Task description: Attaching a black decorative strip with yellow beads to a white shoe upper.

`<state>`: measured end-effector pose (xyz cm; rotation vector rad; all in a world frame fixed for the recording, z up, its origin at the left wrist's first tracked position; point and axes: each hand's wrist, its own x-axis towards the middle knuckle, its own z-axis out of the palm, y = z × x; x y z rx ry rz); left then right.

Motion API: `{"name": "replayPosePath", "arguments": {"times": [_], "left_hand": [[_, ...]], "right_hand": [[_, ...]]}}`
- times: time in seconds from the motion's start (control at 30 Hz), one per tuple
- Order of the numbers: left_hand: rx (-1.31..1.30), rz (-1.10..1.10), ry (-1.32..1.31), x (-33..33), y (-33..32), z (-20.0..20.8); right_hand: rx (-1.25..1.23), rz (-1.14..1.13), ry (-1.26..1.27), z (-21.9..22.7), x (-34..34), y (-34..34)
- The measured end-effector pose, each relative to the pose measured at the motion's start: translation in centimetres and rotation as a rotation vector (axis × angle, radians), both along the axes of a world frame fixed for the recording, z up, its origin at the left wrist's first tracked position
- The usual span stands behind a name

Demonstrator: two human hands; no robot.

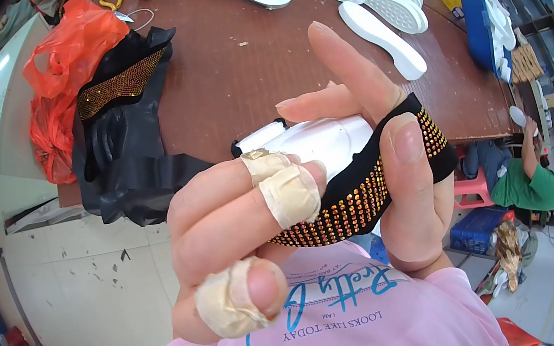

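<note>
A black shoe strap [361, 207] set with rows of gold-orange rhinestones stretches between my two hands. My left hand [221, 231], with tape wrapped on several fingers, closes on the strap's left end; the fingers partly cover that end. My right hand [380, 93] grips its other end, the thumb pressed on the rhinestone side and two fingers reaching out to the left. Behind the strap is a smooth white piece [333, 139] like a shoe sole, with a black edge at its left tip. Whether strap and white piece are joined is hidden.
Several white shoe soles [382, 39] lie across the far side of the brown table [226, 73]. At left are a red plastic bag [70, 57], black material with another rhinestone strap [121, 85], and yellow-handled scissors [112, 0]. A blue bin [479, 28] and a person in green [526, 186] are at right.
</note>
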<state>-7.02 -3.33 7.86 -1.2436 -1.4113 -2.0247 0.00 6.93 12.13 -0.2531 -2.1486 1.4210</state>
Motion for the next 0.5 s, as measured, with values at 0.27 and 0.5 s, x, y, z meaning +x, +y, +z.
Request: {"name": "replayPosePath", "arguments": {"times": [0.27,0.5], "left_hand": [[-0.008,0.02,0.016,-0.8,-1.4,-0.2],[-0.071,0.039,0.105,-1.2,-2.1,0.2]], "right_hand": [[-0.131,0.056,0.032,1.0,-0.2,-0.5],[-0.191,0.102,0.09,0.7,-0.6,-1.6]]}}
